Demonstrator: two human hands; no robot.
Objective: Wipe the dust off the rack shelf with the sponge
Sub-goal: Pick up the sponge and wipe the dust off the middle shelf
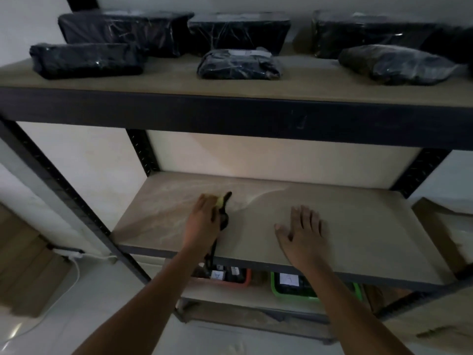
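The middle rack shelf (358,221) is a tan board with pale dust streaks on its left half. My left hand (202,221) grips a yellow sponge (219,200) and holds it against the board near the shelf's left-centre; only a small yellow edge shows past my fingers. A black strap or cord (225,213) runs from that hand over the shelf's front edge and hangs down. My right hand (302,231) lies flat on the board to the right, fingers spread, holding nothing.
The upper shelf (179,83) carries several black plastic-wrapped packages (87,60). Dark metal uprights (64,190) frame the rack. Below, an orange bin (240,278) and a green bin (294,288) stand on a lower shelf. A white cable (74,267) trails on the floor at left.
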